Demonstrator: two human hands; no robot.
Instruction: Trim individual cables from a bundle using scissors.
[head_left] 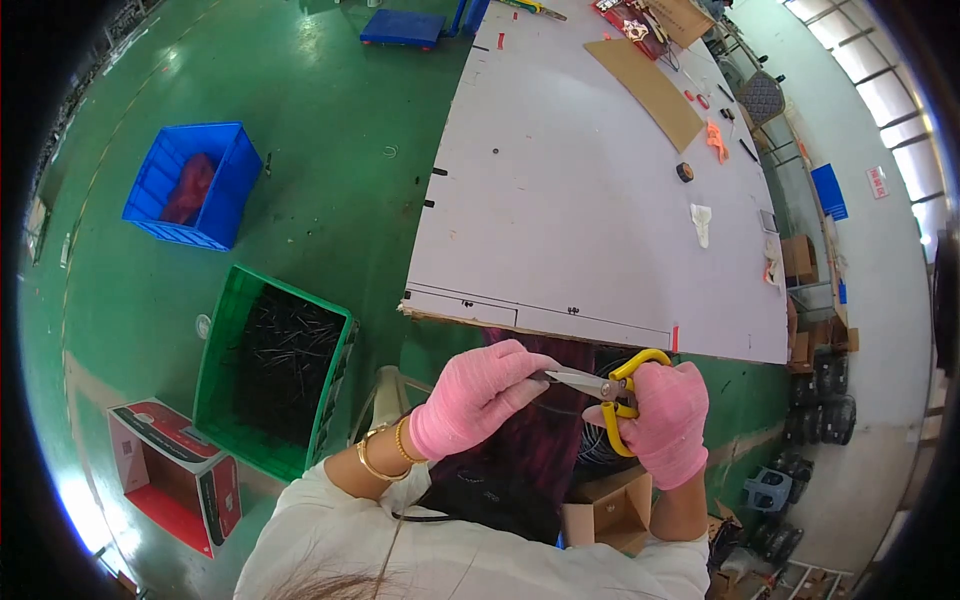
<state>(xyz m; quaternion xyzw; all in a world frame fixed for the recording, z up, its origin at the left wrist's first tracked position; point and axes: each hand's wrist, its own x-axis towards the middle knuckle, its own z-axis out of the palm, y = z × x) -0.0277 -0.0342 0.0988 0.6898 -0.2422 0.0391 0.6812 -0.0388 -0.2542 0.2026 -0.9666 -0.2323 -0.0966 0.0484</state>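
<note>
Pale tabletop (570,220) ahead; right hand's (668,422) grip circles yellow-handled silver scissors (612,389); whether left hand (482,396) pinches anything, I cannot tell.

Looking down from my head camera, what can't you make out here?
All in the head view:
- What, if anything, the left hand pinches by the tips of the scissors: hidden by its fingers.
- What the red bundle in the blue crate is: too small to tell.
- Single black pieces in the green bin: too small, heaped together.
- The blue cart: cut off by the top edge.
</note>
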